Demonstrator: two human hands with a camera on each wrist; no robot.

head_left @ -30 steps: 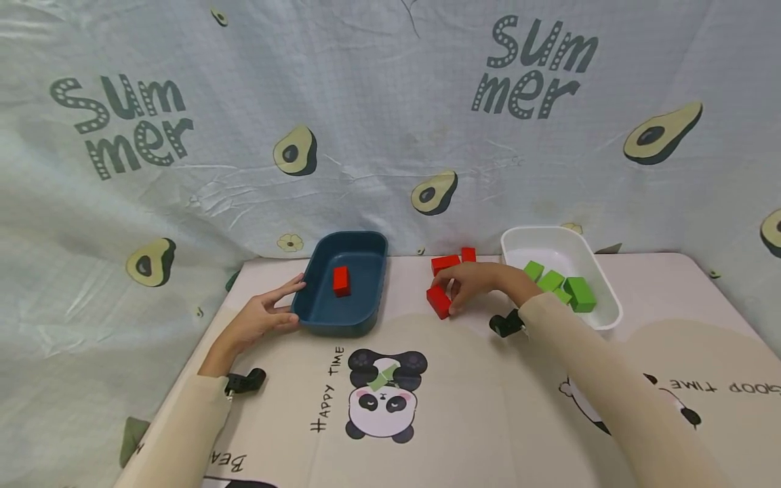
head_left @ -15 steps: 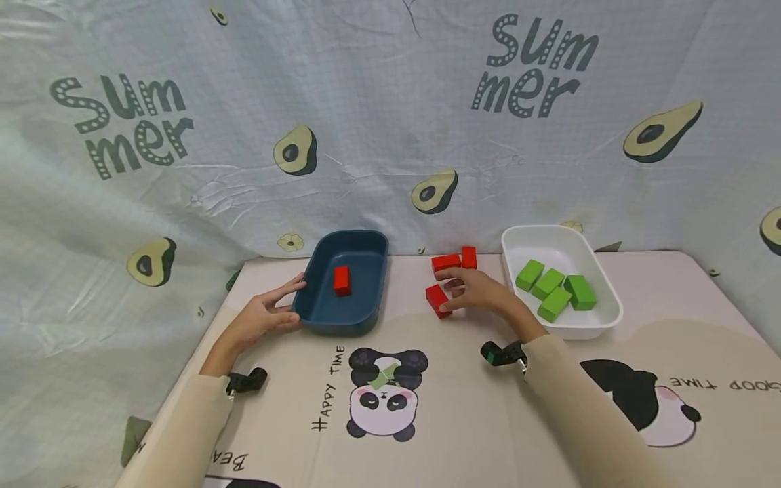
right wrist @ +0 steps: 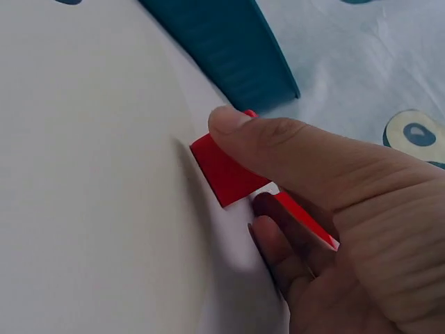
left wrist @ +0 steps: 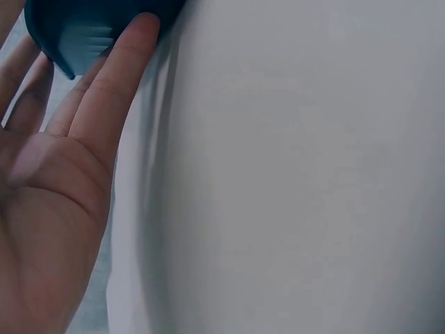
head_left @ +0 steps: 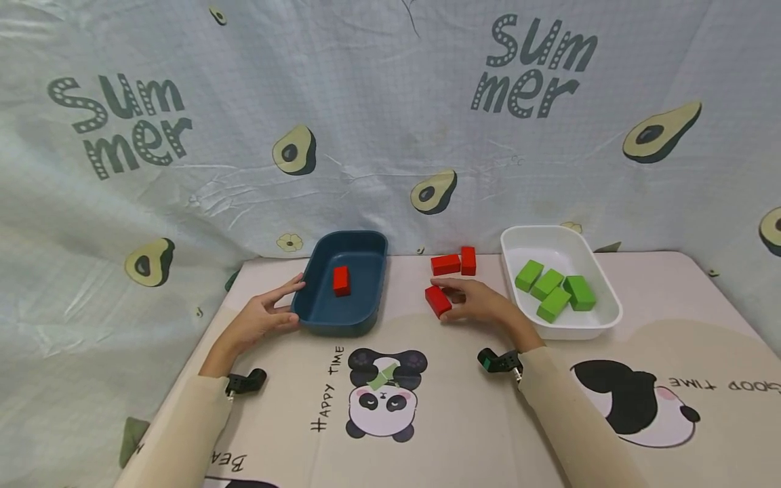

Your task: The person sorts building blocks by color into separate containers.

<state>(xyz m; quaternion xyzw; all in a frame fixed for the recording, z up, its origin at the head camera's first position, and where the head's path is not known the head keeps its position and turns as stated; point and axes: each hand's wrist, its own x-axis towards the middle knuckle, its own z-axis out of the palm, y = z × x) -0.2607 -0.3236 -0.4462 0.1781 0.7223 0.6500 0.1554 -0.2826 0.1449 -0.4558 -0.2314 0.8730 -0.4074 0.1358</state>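
My left hand (head_left: 261, 318) rests against the left side of a dark blue tray (head_left: 338, 328), its fingers mostly straight. In the left wrist view, a fingertip touches the tray's wall (left wrist: 87, 42). One red block (head_left: 342, 281) lies inside this tray. On the table to the right, my right hand (head_left: 478, 303) holds another red block (head_left: 436, 301) between thumb and fingers. The right wrist view has the thumb across that block (right wrist: 226, 174), while the fingers' contact is partly hidden. Two more red blocks, one lying sideways (head_left: 445, 265) and one lengthwise (head_left: 468, 261), sit just behind the hand.
A white tray (head_left: 607, 308) with several green blocks (head_left: 554, 304) stands right of the right hand. Behind the table hangs a patterned cloth (head_left: 366, 102). The tablecloth (head_left: 464, 407) has printed pandas and spreads toward the front.
My right hand lifts its fingers off the red block, shifts slightly, and comes back around it. The block has barely moved. The left hand and blue tray stay in place.
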